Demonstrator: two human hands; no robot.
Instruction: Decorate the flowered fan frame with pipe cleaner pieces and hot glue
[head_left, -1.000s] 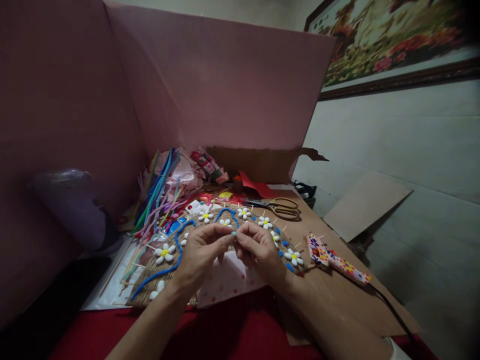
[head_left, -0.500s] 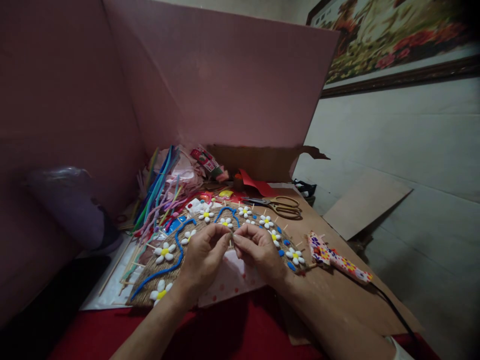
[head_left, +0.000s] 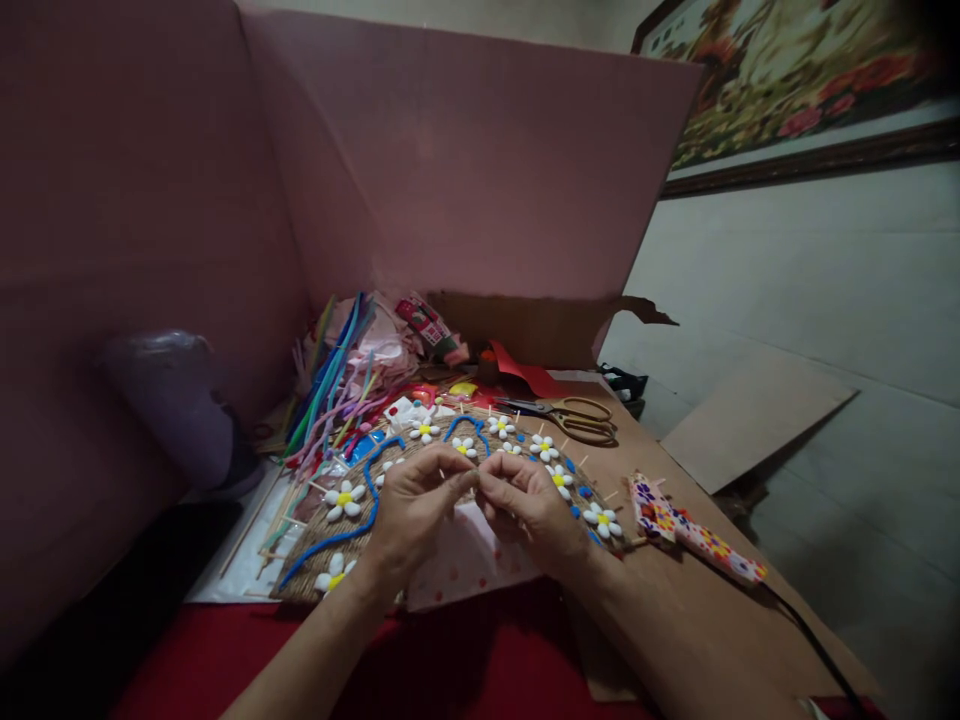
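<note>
The left hand (head_left: 416,505) and right hand (head_left: 529,505) meet mid-frame, thumbs and forefingers pinched narrow; whether they grip something tiny cannot be made out; the daisy-dotted woven panel (head_left: 330,530), lower centre, is partly hidden behind them; the framed picture (head_left: 817,90), upper right, is cut off.

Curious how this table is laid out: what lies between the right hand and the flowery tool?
In the head view, the right end of the brown arch, bearing a white flower and blue dots.
</note>
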